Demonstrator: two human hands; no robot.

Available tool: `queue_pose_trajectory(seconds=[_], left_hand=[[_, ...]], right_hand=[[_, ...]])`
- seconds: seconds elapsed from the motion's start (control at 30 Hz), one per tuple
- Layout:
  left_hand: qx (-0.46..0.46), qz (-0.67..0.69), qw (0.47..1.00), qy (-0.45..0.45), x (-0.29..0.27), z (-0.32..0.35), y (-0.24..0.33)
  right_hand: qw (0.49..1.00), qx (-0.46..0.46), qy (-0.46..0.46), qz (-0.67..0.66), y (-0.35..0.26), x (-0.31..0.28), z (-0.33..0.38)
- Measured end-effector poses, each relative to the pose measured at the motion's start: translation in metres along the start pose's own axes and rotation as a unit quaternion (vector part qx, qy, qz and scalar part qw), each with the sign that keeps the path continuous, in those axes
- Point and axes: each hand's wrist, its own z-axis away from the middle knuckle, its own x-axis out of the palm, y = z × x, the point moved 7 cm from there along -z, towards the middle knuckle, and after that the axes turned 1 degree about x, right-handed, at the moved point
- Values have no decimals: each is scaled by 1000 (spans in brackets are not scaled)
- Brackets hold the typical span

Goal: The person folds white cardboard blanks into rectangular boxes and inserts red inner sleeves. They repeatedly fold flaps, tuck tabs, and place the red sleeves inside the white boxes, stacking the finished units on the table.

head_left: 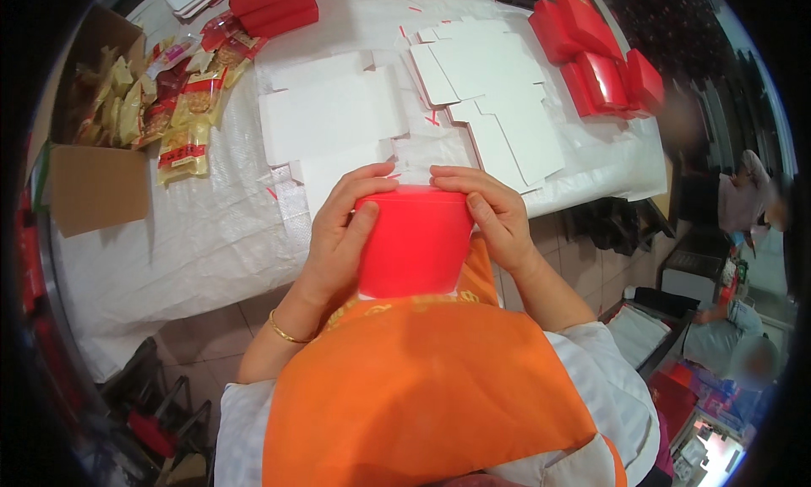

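Left hand (342,233) and right hand (494,217): both grasp red box (414,246) at top rim | flat white blanks (338,115) beyond hands on desk (194,242) | press opposite edges evenly, thumbs square.

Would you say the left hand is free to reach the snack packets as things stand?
Probably not yet: the left hand grips the red box together with the right hand. Otherwise the white sheet toward the snack packets lies unobstructed.

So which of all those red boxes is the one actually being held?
The red box at the table's near edge, gripped between the left hand and right hand. The other red boxes lie stacked at the table's far side, untouched.
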Motion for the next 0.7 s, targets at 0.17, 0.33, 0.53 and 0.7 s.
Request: queue_pose_trajectory(seconds=[0.17,0.33,0.53,0.7], left_hand=[[-11,32,999,39,4,5,-14],[-17,56,996,68,3,10,-25],[-36,82,994,70,3,17,-32],[-47,67,996,30,9,7,-34]], right_hand=[[996,60,7,-62,14,4,-2],[976,146,4,-162,28,14,-2],[975,178,-16,-135,29,18,3],[975,165,-150,14,15,1,-8]])
